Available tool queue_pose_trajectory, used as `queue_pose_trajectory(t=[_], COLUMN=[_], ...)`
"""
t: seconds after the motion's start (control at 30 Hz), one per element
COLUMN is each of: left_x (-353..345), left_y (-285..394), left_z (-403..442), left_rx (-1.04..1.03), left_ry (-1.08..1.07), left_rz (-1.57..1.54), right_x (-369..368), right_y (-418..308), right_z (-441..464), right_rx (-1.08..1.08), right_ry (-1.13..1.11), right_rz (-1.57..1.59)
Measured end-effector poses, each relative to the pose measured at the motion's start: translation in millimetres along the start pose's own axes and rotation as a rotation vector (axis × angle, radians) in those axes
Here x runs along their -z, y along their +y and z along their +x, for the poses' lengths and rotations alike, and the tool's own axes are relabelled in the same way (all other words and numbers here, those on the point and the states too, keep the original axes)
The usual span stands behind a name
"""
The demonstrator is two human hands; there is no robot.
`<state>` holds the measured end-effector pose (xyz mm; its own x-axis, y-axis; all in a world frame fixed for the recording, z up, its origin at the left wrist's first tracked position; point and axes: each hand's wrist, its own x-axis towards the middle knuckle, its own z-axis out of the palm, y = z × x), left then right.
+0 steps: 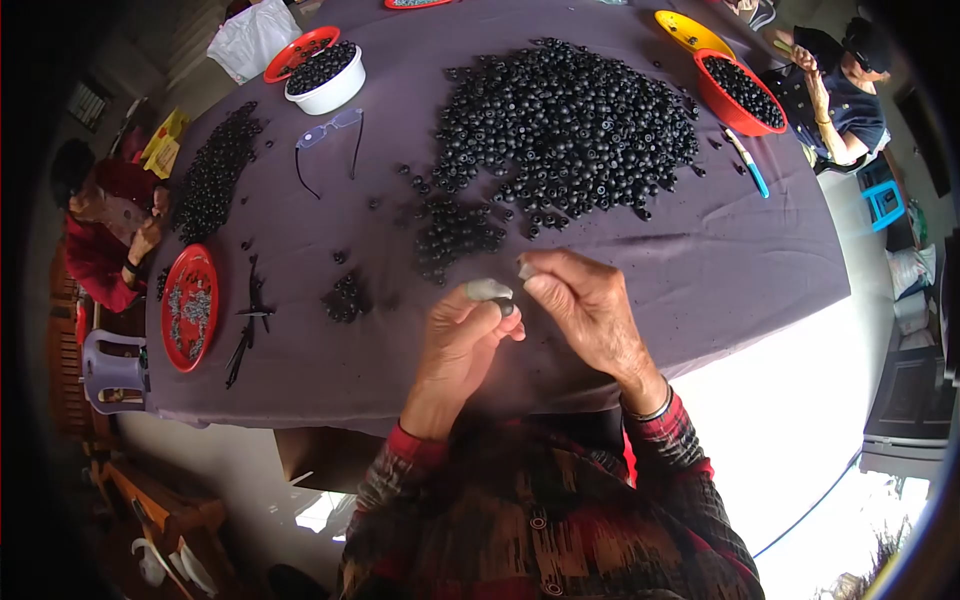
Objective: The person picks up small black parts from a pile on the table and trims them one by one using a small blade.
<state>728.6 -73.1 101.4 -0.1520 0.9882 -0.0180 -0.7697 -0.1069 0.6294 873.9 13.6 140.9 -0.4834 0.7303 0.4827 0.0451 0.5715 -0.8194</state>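
Note:
My left hand (460, 340) pinches a small black bead-like piece (506, 307) between thumb and index finger. A pale cover (487, 290) wraps that index fingertip. Just to the right and slightly higher, my right hand (585, 305) has its thumb and index finger pressed together, with something whitish at the tips; whether it is a finger cover or a held item I cannot tell. The two hands are close but apart. Beyond them lies a large heap of black round pieces (570, 130), with a smaller cluster (455, 235) nearer and another small pile (346, 298) to the left.
Purple cloth (640, 265) covers the table. On it are blue-tinted glasses (335, 130), a white tub (330, 92), a red bowl (740, 95), a blue-and-white cutter-like tool (748, 165), a red plate (190, 308) and black strips (250, 320). People sit at both sides.

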Motion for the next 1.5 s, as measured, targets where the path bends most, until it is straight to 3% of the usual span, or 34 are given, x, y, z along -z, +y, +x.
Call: queue_pose_trajectory(t=[0.1,0.13,0.27,0.37,0.47,0.5,0.57,0.63,0.7,0.73,0.87,0.97,1.1,1.27,1.4,1.5], left_x=[2.0,4.2,5.0,9.5,19.6,20.9,21.8,28.2,39.8,49.0,79.0,88.5,97.9,83.6,61.0,43.7], left_y=[2.3,0.6,-1.1,0.7,0.7,2.7,10.2,14.6,33.8,38.7,53.9,59.4,65.9,70.1,54.4,34.7], left_z=[4.3,4.1,0.2,-9.9,-26.2,-32.8,-40.4,-40.9,-33.3,-26.6,-9.4,-9.9,-15.6,-21.7,-20.3,-10.5], left_rx=[0.043,0.053,0.076,0.169,0.304,0.294,0.268,-0.039,-0.469,-0.597,-0.667,-0.660,-0.684,-0.725,-0.652,-0.110], left_ry=[-0.018,0.000,0.021,-0.010,-0.015,0.029,0.110,0.206,0.214,0.239,0.274,0.265,0.320,0.391,0.272,0.202], left_rz=[-0.055,-0.023,0.019,-0.007,-0.042,0.105,0.407,0.897,1.556,1.639,2.020,2.062,2.080,2.009,1.645,0.773], right_x=[16.1,13.4,4.1,-4.6,-9.9,-9.1,-6.5,-7.0,-12.4,-18.1,-48.8,-74.8,-93.5,-86.5,-57.9,-36.0], right_y=[0.8,4.4,-10.3,-11.8,-6.7,-2.5,11.7,9.9,16.1,17.8,32.2,37.8,48.4,51.6,34.2,11.6], right_z=[5.5,5.9,2.5,-6.8,-16.1,-18.8,-21.4,-17.1,-14.2,-12.5,0.0,11.4,22.3,26.1,27.3,29.3], right_rx=[-0.199,-0.117,-0.328,-0.546,-0.549,-0.549,-0.408,-0.301,-0.250,-0.207,0.036,0.176,0.227,0.218,0.118,0.075], right_ry=[-0.161,-0.159,-0.348,-0.363,-0.424,-0.452,-0.404,-0.309,-0.330,-0.328,-0.288,-0.279,-0.450,-0.463,-0.338,-0.261], right_rz=[0.019,0.108,0.355,0.621,0.576,0.548,0.031,-0.317,-0.388,-0.399,-0.407,-0.381,-0.505,-0.496,-0.390,-0.139])
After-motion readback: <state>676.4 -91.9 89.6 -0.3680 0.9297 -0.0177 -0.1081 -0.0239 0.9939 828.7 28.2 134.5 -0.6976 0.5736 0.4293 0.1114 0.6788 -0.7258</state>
